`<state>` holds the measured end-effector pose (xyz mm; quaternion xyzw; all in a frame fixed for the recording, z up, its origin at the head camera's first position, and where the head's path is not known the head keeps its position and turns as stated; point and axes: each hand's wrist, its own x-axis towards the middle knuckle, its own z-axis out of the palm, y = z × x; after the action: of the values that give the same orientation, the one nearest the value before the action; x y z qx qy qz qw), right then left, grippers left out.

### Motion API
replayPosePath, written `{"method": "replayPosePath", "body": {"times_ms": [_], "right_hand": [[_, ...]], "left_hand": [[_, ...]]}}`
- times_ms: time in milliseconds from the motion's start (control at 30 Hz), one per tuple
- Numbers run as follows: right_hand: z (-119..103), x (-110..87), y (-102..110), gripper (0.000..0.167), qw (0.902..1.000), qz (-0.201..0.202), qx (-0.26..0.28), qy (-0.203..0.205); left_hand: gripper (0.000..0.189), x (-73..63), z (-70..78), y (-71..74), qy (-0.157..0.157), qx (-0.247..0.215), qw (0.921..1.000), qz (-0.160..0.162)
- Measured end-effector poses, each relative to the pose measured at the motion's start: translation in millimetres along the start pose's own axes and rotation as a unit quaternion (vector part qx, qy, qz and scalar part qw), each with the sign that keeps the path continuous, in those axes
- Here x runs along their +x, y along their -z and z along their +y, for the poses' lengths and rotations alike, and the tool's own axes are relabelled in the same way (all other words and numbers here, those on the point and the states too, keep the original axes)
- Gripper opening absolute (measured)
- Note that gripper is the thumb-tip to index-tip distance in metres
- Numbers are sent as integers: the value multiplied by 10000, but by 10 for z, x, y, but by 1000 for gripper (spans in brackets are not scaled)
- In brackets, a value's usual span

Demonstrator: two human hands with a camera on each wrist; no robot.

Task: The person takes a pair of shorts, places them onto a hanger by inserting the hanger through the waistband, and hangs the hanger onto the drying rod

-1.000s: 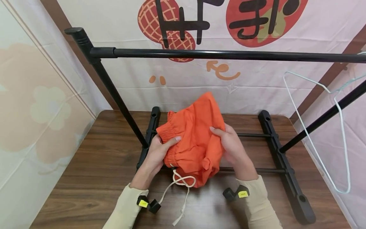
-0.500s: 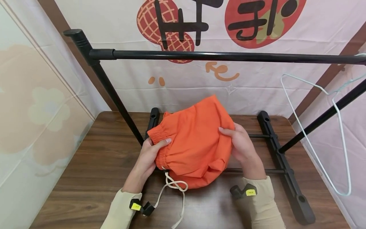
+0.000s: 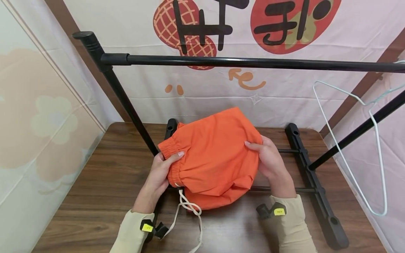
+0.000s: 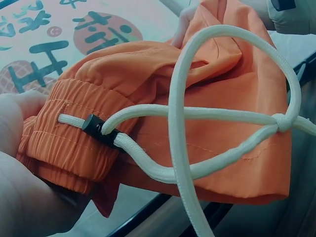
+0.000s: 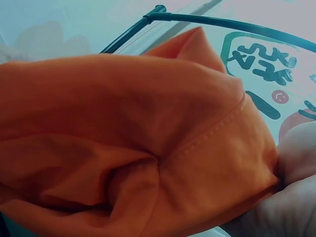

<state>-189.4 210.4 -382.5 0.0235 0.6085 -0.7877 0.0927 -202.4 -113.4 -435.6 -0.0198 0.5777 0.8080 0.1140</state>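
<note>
A pair of orange shorts, bunched and folded, is held up between both hands above the table. My left hand grips the gathered elastic waistband, thumb on top and the other fingers hidden behind the cloth. On the opposite side, my right hand pinches the edge of the cloth between its thumb and the fingers beneath. A knotted white drawstring hangs from the waistband in a loop, passing through a black cord stopper. In the right wrist view, folds and a stitched seam show on the shorts.
A black clothes rack stands on the wooden table, its top bar crossing beyond the hands. Its right foot lies beside the right forearm. A pale wire hanger hangs at the right. A printed cloth backdrop is behind.
My hands have moved apart, the left one leftward and the right one rightward. The shorts between them are spread wider and smoother, and the drawstring has shifted left.
</note>
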Motion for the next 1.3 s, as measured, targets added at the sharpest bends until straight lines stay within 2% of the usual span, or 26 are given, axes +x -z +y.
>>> {"method": "replayPosePath", "body": {"times_ms": [267,433,600,667,733,900,1067,1200,1300], "right_hand": [[43,24,-39,43,9988,251,-419,79],[42,47,-36,42,9950,483,-857,173],[32,58,-16,38,9783,1005,-1797,227],[37,60,-35,41,9708,1085,-2133,152],[47,62,-60,47,9675,1078,-2285,64],[93,83,-124,54,9660,1151,-2313,-1],[136,85,-188,55,9596,1319,-2473,261],[130,47,-287,44,9679,1189,-2128,618],[126,15,-399,36,9750,824,-1840,938]], "left_hand": [[47,-1,1,-9,22,-85,9999,60],[43,3,2,-24,-39,-129,9999,107],[42,-12,46,-25,-125,-247,9995,147],[40,-20,74,-19,-213,-290,9993,138],[39,-24,100,-21,-332,-340,9988,73],[35,-17,144,-39,-524,-588,9968,-144],[36,4,142,-52,-531,-583,9968,-117],[38,27,113,-57,-428,-542,9976,-36],[39,41,105,-56,-454,-669,9967,-39]]}}
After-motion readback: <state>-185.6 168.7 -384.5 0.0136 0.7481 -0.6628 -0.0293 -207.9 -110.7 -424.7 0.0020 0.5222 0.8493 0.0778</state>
